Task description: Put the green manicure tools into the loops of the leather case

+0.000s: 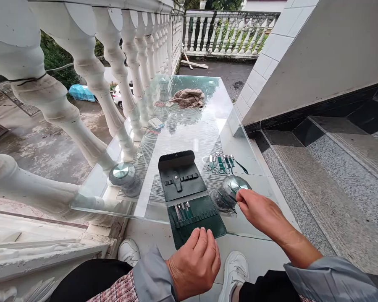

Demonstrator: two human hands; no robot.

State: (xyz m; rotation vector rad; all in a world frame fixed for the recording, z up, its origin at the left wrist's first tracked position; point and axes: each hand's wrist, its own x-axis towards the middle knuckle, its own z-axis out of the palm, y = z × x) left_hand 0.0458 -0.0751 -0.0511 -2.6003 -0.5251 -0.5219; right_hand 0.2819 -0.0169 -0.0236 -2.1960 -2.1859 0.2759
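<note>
A dark green manicure case (184, 193) lies unfolded at the glass table's near edge. Several slim metal tools (183, 209) stand in its lower row of elastic loops, while the upper loops hold nothing. My left hand (197, 262) is closed at the case's front edge, fingertips over the lower flap and thumb hidden. To the right, my right hand (260, 209) pinches a thin dark green tool (228, 201), its exact kind unclear against the round metal table support behind it. Beyond that hand, green-handled scissors, clippers and other grooming tools (223, 162) lie grouped on the glass.
The glass table (189, 134) has round metal-topped supports (121, 173). A crumpled brown cloth (188, 98) and a small card (156, 123) lie farther back. White balusters (97, 79) line the left; stone steps (327, 163) rise on the right.
</note>
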